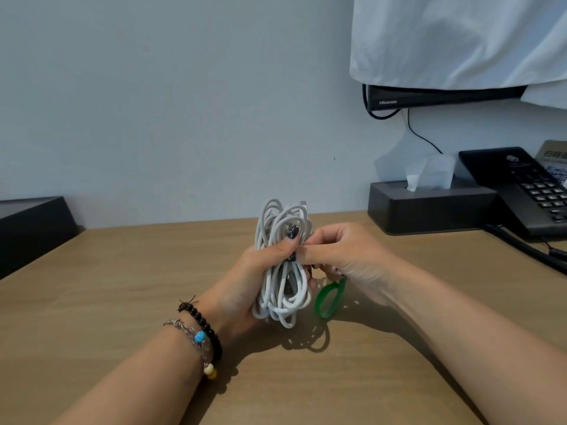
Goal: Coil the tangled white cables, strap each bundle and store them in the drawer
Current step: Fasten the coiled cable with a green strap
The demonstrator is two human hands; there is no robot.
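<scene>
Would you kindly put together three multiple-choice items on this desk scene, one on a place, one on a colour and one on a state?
1. Where does the tissue box stand?
A. At the desk's back right, beside the telephone
B. On the desk's near left corner
C. On the person's lap

2. What colour is the strap hanging under the right hand?
A. Red
B. Green
C. Black

3. What state are the white cables in?
A. Spread flat across the desk
B. Gathered into a coil gripped by the left hand
C. Lying in a drawer

Answers: 1 A, the box sits by the wall next to the telephone; 2 B, the loop is plainly green; 3 B, the left hand's fingers wrap round the coil's middle, held above the desk.
</scene>
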